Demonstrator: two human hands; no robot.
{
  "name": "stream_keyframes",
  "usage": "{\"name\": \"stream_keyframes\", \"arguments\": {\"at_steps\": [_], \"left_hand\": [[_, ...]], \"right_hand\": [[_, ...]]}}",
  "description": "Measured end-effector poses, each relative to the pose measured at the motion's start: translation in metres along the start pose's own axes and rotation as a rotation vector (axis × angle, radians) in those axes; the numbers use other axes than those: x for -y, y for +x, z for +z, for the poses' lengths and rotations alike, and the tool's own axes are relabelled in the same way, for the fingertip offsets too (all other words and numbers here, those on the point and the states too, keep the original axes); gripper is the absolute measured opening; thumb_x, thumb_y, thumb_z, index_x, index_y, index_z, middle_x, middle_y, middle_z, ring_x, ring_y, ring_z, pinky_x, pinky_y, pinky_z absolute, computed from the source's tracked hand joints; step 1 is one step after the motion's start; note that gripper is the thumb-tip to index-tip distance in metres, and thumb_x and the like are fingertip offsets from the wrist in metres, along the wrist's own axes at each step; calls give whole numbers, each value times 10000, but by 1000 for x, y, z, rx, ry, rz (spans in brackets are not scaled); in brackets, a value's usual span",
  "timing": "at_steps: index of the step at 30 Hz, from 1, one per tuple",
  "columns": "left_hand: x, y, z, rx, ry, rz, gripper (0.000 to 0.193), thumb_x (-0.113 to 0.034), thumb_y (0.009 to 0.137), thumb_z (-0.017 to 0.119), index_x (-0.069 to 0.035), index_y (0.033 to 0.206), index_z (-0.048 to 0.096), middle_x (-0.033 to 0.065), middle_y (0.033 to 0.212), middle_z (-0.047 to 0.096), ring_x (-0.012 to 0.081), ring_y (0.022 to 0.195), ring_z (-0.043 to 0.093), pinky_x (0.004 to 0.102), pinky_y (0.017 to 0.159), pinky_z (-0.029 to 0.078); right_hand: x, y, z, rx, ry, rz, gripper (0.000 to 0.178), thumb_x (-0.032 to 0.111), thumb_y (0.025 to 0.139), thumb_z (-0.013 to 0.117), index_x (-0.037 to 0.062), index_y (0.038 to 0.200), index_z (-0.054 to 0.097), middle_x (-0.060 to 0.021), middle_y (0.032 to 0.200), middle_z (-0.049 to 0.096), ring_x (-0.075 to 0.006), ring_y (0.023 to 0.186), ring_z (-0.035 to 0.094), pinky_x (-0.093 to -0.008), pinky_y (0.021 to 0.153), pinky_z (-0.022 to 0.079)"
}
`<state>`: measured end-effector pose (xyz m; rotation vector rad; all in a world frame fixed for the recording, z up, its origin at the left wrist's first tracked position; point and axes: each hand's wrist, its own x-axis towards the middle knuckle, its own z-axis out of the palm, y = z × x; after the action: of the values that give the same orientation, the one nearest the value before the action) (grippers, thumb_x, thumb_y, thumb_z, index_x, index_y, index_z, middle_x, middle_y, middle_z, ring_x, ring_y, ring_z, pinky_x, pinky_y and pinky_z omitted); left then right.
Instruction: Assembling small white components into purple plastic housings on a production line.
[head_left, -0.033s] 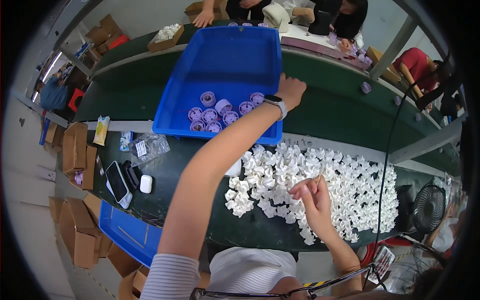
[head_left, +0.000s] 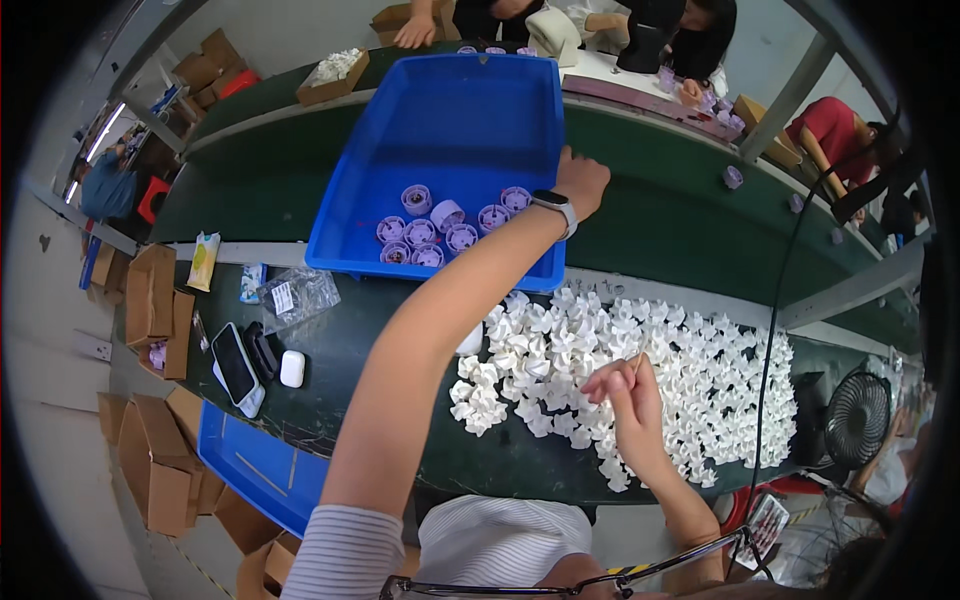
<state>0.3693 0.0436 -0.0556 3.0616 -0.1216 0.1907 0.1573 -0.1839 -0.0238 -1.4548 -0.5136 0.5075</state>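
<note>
My left arm reaches across the near right corner of a large blue tray (head_left: 340, 180). Just past the tray's right rim, over the green belt, is my left hand (head_left: 583, 187), its fingers curled and mostly hidden. Several lilac round cups (head_left: 461, 237), some with small parts inside, stand in the tray's near half. My right hand (head_left: 632, 405) hovers over a spread of white petal-shaped pieces (head_left: 710, 390). Its fingers are closed, and a thin tan stick (head_left: 640, 362) shows at the fingertips.
Left on the dark table are a phone (head_left: 235, 365), a white earbud case (head_left: 292, 369) and a clear plastic bag (head_left: 300, 296). A black fan (head_left: 858, 418) stands at the right. A dark cable (head_left: 770, 350) hangs across the pieces. Other people sit beyond the green belt (head_left: 660, 190).
My left forearm and wrist have shifted slightly to the right. My right hand has barely moved. Across the belt, a person's hand has drawn back a little.
</note>
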Motion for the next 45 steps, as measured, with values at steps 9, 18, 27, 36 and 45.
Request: {"name": "stream_keyframes", "arguments": {"at_steps": [9, 18, 27, 36, 45], "left_hand": [[27, -12, -36, 19, -160, -133, 612, -241, 695, 643, -23, 1239, 463, 290, 1240, 467, 453, 1153, 463, 520, 1022, 298], [78, -78, -14, 312, -160, -165, 584, -243, 606, 744, -95, 1133, 540, 279, 1172, 494, 448, 1113, 492, 485, 889, 459], [90, -83, 11, -150, -438, -96, 475, -220, 640, 790, -87, 1034, 562, 143, 984, 617, 350, 1013, 555, 415, 842, 466], [100, -112, -34, -744, -1304, -333, 502, -234, 787, 733, 15, 1113, 443, 137, 954, 592, 177, 838, 597, 262, 704, 477], [83, -195, -119, -1021, -1629, -187, 286, -139, 908, 572, 40, 1097, 453, 118, 1049, 544, 184, 940, 568, 338, 892, 470]], "right_hand": [[0, 8, -16, -10, -145, 123, 254, 176, 996, 333, 34, 818, 444, -52, 686, 567, -89, 588, 471, -232, 568, 398], [8, 38, 20, 206, -554, -115, 82, 82, 933, 488, 16, 951, 534, -118, 664, 600, -206, 549, 590, -294, 516, 444], [-6, 78, 68, 253, -910, -691, 144, -9, 745, 602, -3, 881, 557, -135, 814, 540, -302, 764, 555, -379, 675, 452], [-7, 84, 79, 362, -1029, -702, 142, -18, 722, 617, -20, 862, 589, -116, 811, 481, -266, 774, 500, -358, 670, 423], [-9, 86, 75, 298, -707, -464, 65, 1, 775, 622, -15, 836, 638, -133, 789, 513, -258, 715, 538, -347, 636, 438]]}}
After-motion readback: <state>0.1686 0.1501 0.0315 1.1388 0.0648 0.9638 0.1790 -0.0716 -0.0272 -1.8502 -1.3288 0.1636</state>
